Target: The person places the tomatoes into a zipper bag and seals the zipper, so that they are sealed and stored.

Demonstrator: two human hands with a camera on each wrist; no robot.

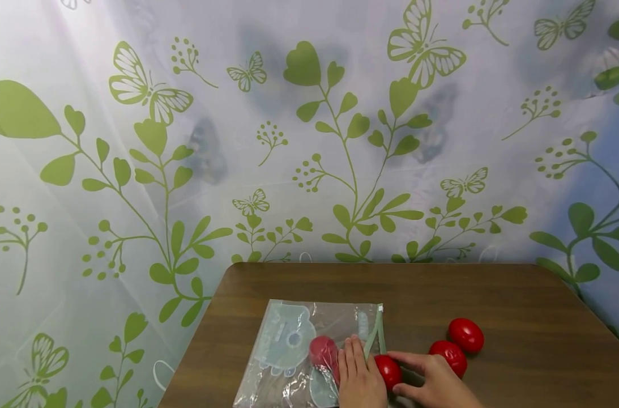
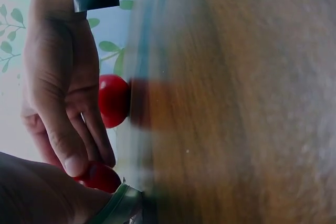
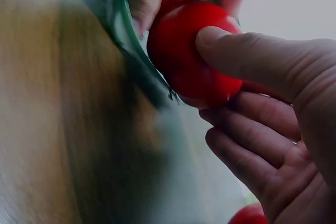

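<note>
A clear plastic zip bag [image 1: 289,391] with a pale blue cartoon print lies flat, its green-edged mouth [image 1: 382,334] facing right. Inside it shows a tomato [image 1: 323,350], with more red beside it under the left hand. My left hand [image 1: 361,377] rests on the bag by the mouth, fingers straight; in the right wrist view its thumb [image 3: 143,1] touches the green edge. My right hand [image 1: 436,379] grips a glossy red tomato [image 1: 389,371] between thumb and fingers, right at the mouth. The right wrist view shows this tomato [image 3: 191,59] partly within the green edges.
Two more red tomatoes, a nearer one [image 1: 448,357] and a farther one [image 1: 466,335], sit on the brown wooden table [image 1: 416,289] right of the hands. Behind the table hangs a pale curtain [image 1: 268,113] with green leaves and butterflies.
</note>
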